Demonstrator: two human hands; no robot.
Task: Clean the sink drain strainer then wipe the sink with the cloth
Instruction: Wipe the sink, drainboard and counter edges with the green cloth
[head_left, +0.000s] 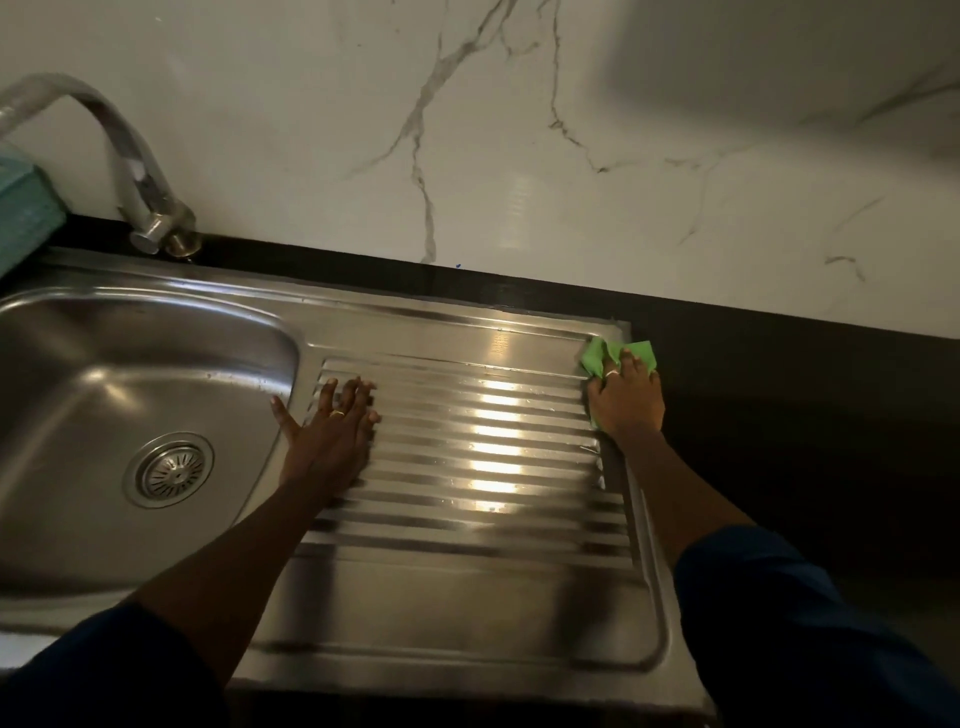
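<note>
A stainless steel sink (93, 364) fills the left of the view, with the round drain strainer (171, 470) seated in its bowl. To its right runs the ribbed steel drainboard (467, 467). My left hand (330, 431) rests flat on the drainboard's left end, fingers straight and spread. My right hand (626, 400) presses a crumpled green cloth (602, 356) onto the drainboard's far right corner, fingers curled over it. Most of the cloth lies hidden under the hand.
A chrome tap (140, 176) arches over the sink from the back left. Something teal (23, 208) sits at the far left edge. A black counter (805, 415) extends to the right, and a white marble wall (519, 156) stands behind.
</note>
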